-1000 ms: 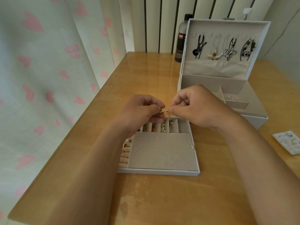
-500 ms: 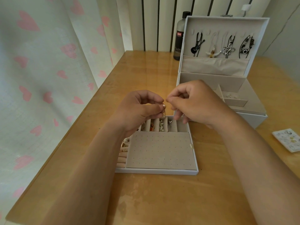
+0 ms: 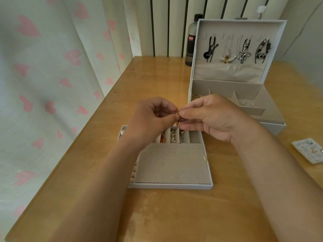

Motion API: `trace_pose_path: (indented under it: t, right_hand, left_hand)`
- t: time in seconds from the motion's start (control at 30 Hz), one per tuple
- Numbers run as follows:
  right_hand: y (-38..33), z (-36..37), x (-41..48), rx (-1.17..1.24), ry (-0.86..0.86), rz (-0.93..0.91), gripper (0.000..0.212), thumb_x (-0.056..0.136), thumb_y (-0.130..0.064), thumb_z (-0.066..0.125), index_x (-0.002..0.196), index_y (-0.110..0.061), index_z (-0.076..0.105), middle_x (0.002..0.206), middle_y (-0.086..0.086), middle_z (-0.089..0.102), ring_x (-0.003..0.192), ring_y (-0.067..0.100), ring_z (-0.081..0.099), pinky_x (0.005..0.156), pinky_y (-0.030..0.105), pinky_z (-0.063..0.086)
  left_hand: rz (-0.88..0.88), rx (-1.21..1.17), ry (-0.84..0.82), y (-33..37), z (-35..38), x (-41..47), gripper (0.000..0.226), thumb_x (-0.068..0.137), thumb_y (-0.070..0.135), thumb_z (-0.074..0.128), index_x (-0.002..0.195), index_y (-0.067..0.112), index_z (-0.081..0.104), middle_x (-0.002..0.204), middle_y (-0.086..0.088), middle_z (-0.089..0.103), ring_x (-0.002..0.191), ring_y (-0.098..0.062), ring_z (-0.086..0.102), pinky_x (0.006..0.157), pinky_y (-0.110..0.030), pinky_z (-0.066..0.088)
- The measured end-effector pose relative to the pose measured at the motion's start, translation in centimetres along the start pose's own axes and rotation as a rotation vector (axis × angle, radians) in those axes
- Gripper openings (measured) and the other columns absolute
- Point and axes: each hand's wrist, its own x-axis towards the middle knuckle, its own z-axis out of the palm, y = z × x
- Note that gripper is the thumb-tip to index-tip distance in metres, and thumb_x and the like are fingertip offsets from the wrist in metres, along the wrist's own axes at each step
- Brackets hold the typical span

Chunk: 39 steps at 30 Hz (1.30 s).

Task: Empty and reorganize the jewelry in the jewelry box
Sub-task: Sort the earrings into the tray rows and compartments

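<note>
Item: small gold-toned piece [image 3: 178, 119], probably an earring; too small to tell the kind for certain.
Location: held in the air between both hands, above the far slotted row of the tray [image 3: 171, 186] and not touching it.
Left grip: left hand [image 3: 150, 119] pinches the piece between thumb and forefinger tip, other fingers curled.
Right grip: right hand [image 3: 216, 117] pinches the same piece from the opposite side, thumb against forefinger.
Handling, judged: very light, thin and easily bent. It looks smooth enough to slip. Best taken by its solid body, not by any fine wire or post, and with light pressure only.
Tray: lies on the table [image 3: 174, 215] in front of the person. Its perforated pad [image 3: 171, 163] is bare, and the slots beyond it hold several small pieces [image 3: 172, 137].
Jewelry box [image 3: 227, 88]: open, behind and to the right of the tray. Necklaces [image 3: 242, 55] hang inside the raised lid.
Surroundings: a dark bottle [image 3: 192, 42] stands just left of the lid, and an earring card [image 3: 309, 151] lies at the right of the table.
</note>
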Motion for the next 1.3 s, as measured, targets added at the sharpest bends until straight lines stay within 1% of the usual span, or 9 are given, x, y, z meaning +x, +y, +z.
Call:
trace_pose_path:
  t: [0.23,0.37,0.5,0.63,0.73,0.93,1.1,1.2,1.3]
  right_hand:
    - [-0.3,-1.0,-0.2,-0.227,0.119,-0.059,0.013,0.08,0.01,0.074,0.091,0.005,0.072,0.09,0.025,0.071,0.072,0.026,0.073,0.064,0.029,0.061]
    - [-0.9,-1.8,-0.9,-0.422,0.102,-0.073,0.016,0.077,0.016,0.073,0.089,0.006,0.071,0.085,0.026,0.071,0.067,0.025,0.071,0.062,0.029,0.061]
    - [-1.2,-2.3,-1.4,-0.661,0.067,-0.068,0.015,0.075,0.014,0.073,0.08,0.0,0.072,0.069,0.017,0.072,0.059,0.021,0.069,0.057,0.027,0.058]
    - [-1.5,-2.9,-1.6,-0.752,0.047,-0.067,0.014,0.075,0.011,0.075,0.078,-0.003,0.073,0.07,0.016,0.072,0.065,0.025,0.073,0.072,0.041,0.063]
    - [-1.4,-3.1,-1.8,-0.801,0.024,-0.06,0.013,0.075,0.008,0.076,0.079,-0.004,0.074,0.072,0.014,0.074,0.072,0.028,0.075,0.078,0.047,0.062]
    - [-1.3,-3.6,-1.8,-0.851,0.009,-0.025,0.012,0.075,0.005,0.076,0.078,-0.007,0.075,0.073,0.012,0.075,0.075,0.029,0.075,0.079,0.049,0.062]
    - [-1.3,-4.0,-1.8,-0.833,0.003,-0.031,0.013,0.075,0.007,0.076,0.079,-0.006,0.075,0.075,0.015,0.074,0.076,0.031,0.075,0.08,0.05,0.061]
    - [-1.4,-4.3,-1.9,-0.797,0.022,-0.032,0.016,0.074,0.009,0.075,0.079,-0.007,0.075,0.074,0.015,0.074,0.074,0.03,0.075,0.08,0.049,0.062]
    - [-1.4,-3.9,-2.1,-0.776,-0.006,-0.051,0.019,0.073,0.011,0.074,0.079,-0.007,0.075,0.074,0.015,0.074,0.072,0.028,0.075,0.079,0.046,0.062]
  left_hand:
    - [-0.039,-0.051,-0.048,0.3,0.4,-0.2,0.02,0.08,-0.007,0.076,0.096,0.004,0.071,0.092,-0.01,0.076,0.087,-0.025,0.075,0.082,-0.039,0.061]
    - [-0.053,0.005,-0.096,0.3,0.4,-0.2,0.018,0.082,-0.007,0.075,0.096,0.004,0.071,0.091,-0.013,0.075,0.085,-0.028,0.073,0.079,-0.042,0.062]
    - [0.016,0.273,-0.317,0.5,0.5,-0.5,0.01,0.084,0.005,0.076,0.091,0.011,0.077,0.082,-0.005,0.074,0.071,-0.015,0.064,0.066,-0.028,0.053]
    - [0.111,0.464,-0.547,0.9,2.2,-1.8,0.01,0.083,0.014,0.079,0.092,0.018,0.08,0.082,0.008,0.071,0.073,-0.007,0.062,0.066,-0.017,0.048]
    - [0.181,0.556,-0.621,0.6,3.1,-2.3,0.018,0.082,0.017,0.079,0.1,0.021,0.079,0.085,0.013,0.065,0.077,0.0,0.059,0.069,-0.011,0.044]
    - [0.278,0.608,-0.636,0.1,4.1,-2.3,0.01,0.085,0.017,0.077,0.093,0.021,0.08,0.086,0.01,0.066,0.079,-0.002,0.059,0.072,-0.017,0.047]
    - [0.402,0.658,-0.649,-0.2,4.5,-2.3,0.009,0.09,0.01,0.063,0.088,0.016,0.071,0.088,0.006,0.061,0.082,-0.005,0.053,0.076,-0.026,0.047]
    - [0.391,0.525,-0.547,0.8,3.1,-2.2,0.007,0.091,0.011,0.065,0.089,0.016,0.07,0.088,0.006,0.062,0.08,-0.005,0.056,0.073,-0.016,0.041]
    - [0.372,0.325,-0.447,2.3,0.7,-1.8,0.006,0.091,0.014,0.066,0.089,0.02,0.067,0.086,0.007,0.064,0.077,-0.011,0.059,0.07,-0.024,0.043]
